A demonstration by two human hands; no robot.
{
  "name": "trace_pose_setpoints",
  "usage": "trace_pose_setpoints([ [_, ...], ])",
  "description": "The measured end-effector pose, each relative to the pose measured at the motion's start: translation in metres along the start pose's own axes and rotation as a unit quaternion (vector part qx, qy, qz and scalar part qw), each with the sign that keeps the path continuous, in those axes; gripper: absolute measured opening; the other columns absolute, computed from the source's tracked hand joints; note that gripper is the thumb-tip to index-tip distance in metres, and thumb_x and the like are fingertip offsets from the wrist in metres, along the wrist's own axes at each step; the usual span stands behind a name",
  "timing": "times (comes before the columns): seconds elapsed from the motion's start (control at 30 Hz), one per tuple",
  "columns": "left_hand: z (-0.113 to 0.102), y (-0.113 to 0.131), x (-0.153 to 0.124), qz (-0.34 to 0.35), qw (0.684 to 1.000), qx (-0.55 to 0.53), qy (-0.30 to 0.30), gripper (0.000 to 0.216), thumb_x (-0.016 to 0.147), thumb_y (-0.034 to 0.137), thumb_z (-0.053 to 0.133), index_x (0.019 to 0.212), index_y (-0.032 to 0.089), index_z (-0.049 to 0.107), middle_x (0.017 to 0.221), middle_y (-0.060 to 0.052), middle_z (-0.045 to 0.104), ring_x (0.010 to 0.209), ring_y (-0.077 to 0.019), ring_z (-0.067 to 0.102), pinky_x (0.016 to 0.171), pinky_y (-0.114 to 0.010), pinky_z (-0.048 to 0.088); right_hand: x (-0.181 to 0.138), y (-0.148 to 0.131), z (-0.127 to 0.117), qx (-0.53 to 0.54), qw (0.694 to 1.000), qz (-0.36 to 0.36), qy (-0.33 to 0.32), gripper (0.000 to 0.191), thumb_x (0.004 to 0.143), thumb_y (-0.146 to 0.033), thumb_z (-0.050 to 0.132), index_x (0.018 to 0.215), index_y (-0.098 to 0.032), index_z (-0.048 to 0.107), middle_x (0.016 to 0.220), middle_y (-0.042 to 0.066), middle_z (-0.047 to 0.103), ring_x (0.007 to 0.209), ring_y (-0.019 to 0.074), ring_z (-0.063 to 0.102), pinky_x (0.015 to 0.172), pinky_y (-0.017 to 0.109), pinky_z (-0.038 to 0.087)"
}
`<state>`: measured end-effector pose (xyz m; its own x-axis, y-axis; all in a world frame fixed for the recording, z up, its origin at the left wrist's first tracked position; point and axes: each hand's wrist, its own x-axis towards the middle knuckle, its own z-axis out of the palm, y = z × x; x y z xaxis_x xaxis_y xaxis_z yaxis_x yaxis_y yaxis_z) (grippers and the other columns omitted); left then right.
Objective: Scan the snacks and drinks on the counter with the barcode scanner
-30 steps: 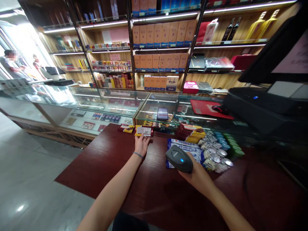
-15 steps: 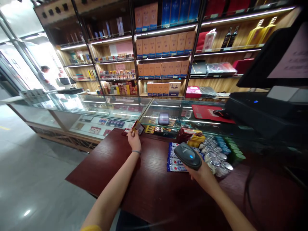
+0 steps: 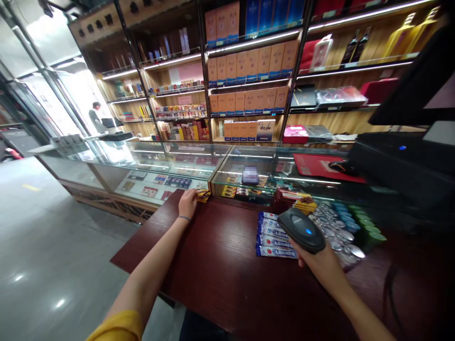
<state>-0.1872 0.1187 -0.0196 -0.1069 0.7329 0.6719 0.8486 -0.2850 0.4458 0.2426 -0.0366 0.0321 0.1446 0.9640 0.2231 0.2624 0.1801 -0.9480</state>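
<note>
My right hand point(image 3: 322, 265) is wrapped round a black barcode scanner point(image 3: 302, 229) with a blue light, held above the right part of the counter. At the counter's far edge, my left hand point(image 3: 187, 203) has its fingers closed at the left end of a small yellow-and-brown snack packet point(image 3: 204, 195), which looks flat. Part of the packet is hidden by the fingers. Below and left of the scanner lies a row of blue-and-white wrapped bars point(image 3: 273, 239). Behind the scanner stands a stack of dark red and yellow packets point(image 3: 304, 204).
Several silver-topped cans point(image 3: 350, 251) and green cans point(image 3: 373, 232) crowd the right side of the dark red wooden counter point(image 3: 220, 246). A glass display case point(image 3: 170, 166) borders its far edge. A monitor stand point(image 3: 391, 156) rises at right; a person point(image 3: 95, 116) stands far left.
My left hand has lowered the packet from a tilted pose to flat at the counter's edge. The view has turned slightly left; the scanner stays in my right hand.
</note>
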Motion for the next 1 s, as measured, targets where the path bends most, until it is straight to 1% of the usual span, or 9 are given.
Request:
trace_pose_setpoints([
  [0.1,0.001,-0.009,-0.001,0.050,0.995,0.057,-0.063,0.021,0.092,0.013,0.053,0.098,0.024,0.070,0.110,-0.008,0.074,0.107,-0.0265,0.065,0.097,-0.040,0.051,0.001,0.002,0.000,-0.008,1.000,-0.002,0.006,0.030,0.075,-0.047,0.076,0.082,-0.025,0.058,0.055,-0.004,0.062,0.041,0.0147,0.051,0.045,0.028,0.048],
  [0.2,0.007,-0.016,-0.003,0.072,0.990,0.084,-0.092,0.021,0.093,0.012,0.051,0.097,0.023,0.069,0.107,-0.008,0.073,0.105,-0.0270,0.064,0.100,-0.042,0.049,0.002,0.004,0.000,-0.011,1.000,0.000,0.006,0.029,0.075,-0.047,0.075,0.083,-0.025,0.058,0.057,-0.003,0.063,0.042,0.0150,0.052,0.045,0.028,0.048],
  [0.27,0.012,-0.022,-0.004,0.072,0.989,0.083,-0.095,0.021,0.093,0.013,0.051,0.099,0.023,0.069,0.107,-0.009,0.073,0.107,-0.0268,0.064,0.101,-0.043,0.049,0.002,0.004,-0.001,-0.010,1.000,0.004,0.012,0.029,0.075,-0.047,0.075,0.084,-0.025,0.058,0.057,-0.003,0.063,0.043,0.0152,0.052,0.045,0.029,0.048],
  [0.4,0.019,-0.030,-0.003,0.079,0.990,0.054,-0.107,0.022,0.093,0.013,0.053,0.105,0.023,0.068,0.113,-0.009,0.071,0.114,-0.0258,0.062,0.103,-0.042,0.050,0.000,0.001,0.000,-0.008,0.999,0.001,0.034,0.028,0.075,-0.047,0.075,0.083,-0.025,0.059,0.057,-0.003,0.063,0.042,0.0154,0.053,0.045,0.029,0.049],
  [0.47,0.021,-0.033,-0.003,0.081,0.989,0.046,-0.117,0.020,0.093,0.016,0.056,0.107,0.023,0.067,0.114,-0.009,0.070,0.114,-0.0259,0.063,0.103,-0.043,0.050,-0.001,0.000,0.001,-0.006,0.999,0.001,0.036,0.028,0.074,-0.047,0.075,0.076,-0.026,0.057,0.057,-0.003,0.063,0.041,0.0150,0.052,0.044,0.028,0.048],
  [0.57,0.022,-0.033,-0.002,0.080,0.987,0.044,-0.131,0.019,0.091,0.022,0.063,0.110,0.023,0.066,0.116,-0.010,0.069,0.115,-0.0275,0.063,0.104,-0.044,0.050,-0.003,-0.004,0.002,-0.001,0.999,0.012,0.034,0.032,0.073,-0.046,0.077,0.064,-0.027,0.053,0.054,-0.002,0.061,0.041,0.0144,0.052,0.043,0.028,0.048],
  [0.67,0.023,-0.033,-0.002,0.088,0.985,0.046,-0.143,0.022,0.092,0.025,0.064,0.113,0.022,0.065,0.120,-0.011,0.068,0.119,-0.0284,0.062,0.105,-0.045,0.049,-0.003,-0.008,0.004,-0.004,0.999,0.021,0.040,0.034,0.072,-0.045,0.076,0.059,-0.027,0.051,0.051,-0.002,0.059,0.041,0.0144,0.051,0.043,0.027,0.048],
  [0.83,0.024,-0.033,-0.001,0.088,0.982,0.058,-0.154,0.021,0.092,0.026,0.063,0.113,0.022,0.064,0.119,-0.011,0.068,0.118,-0.0288,0.062,0.105,-0.047,0.048,-0.003,-0.009,0.006,-0.015,0.999,0.017,0.046,0.030,0.073,-0.045,0.073,0.061,-0.028,0.051,0.047,-0.004,0.056,0.040,0.0146,0.051,0.042,0.027,0.047],
  [1.0,0.026,-0.032,-0.001,0.086,0.983,0.067,-0.146,0.023,0.091,0.027,0.064,0.113,0.023,0.064,0.118,-0.010,0.068,0.118,-0.0292,0.062,0.104,-0.046,0.049,-0.001,-0.005,0.004,-0.016,0.998,0.026,0.049,0.029,0.074,-0.044,0.074,0.064,-0.027,0.052,0.047,-0.005,0.056,0.039,0.0141,0.051,0.042,0.026,0.047],
])
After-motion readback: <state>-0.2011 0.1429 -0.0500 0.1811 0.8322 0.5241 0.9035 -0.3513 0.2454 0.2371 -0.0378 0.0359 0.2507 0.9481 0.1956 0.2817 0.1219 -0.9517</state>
